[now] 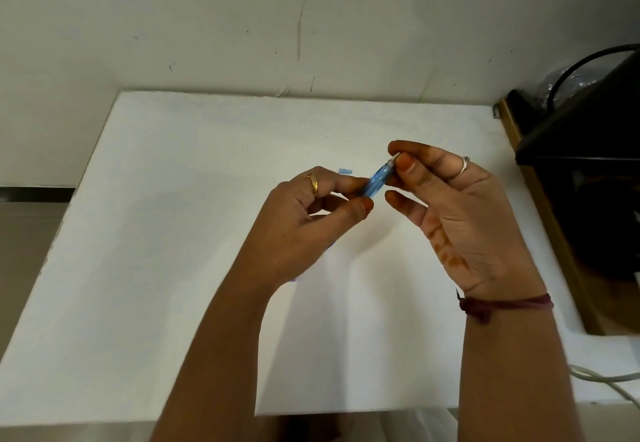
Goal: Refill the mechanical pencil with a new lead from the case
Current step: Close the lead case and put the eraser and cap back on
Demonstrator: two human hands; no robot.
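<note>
A translucent blue mechanical pencil (378,181) is held up over the white table (173,233), tilted with its upper end toward the right. My left hand (311,230) grips its lower part between thumb and fingers; the rest of the barrel is hidden behind that hand. My right hand (450,206) pinches the pencil's small white top end (394,158) between thumb and forefinger. A small blue piece (345,171) lies on the table just behind my left fingers. I cannot make out the lead case or a loose lead.
A dark box-like object (585,136) with a black cable stands on a wooden surface at the right edge. A pale cable (609,381) runs over the table's near right corner. A wall rises right behind the table.
</note>
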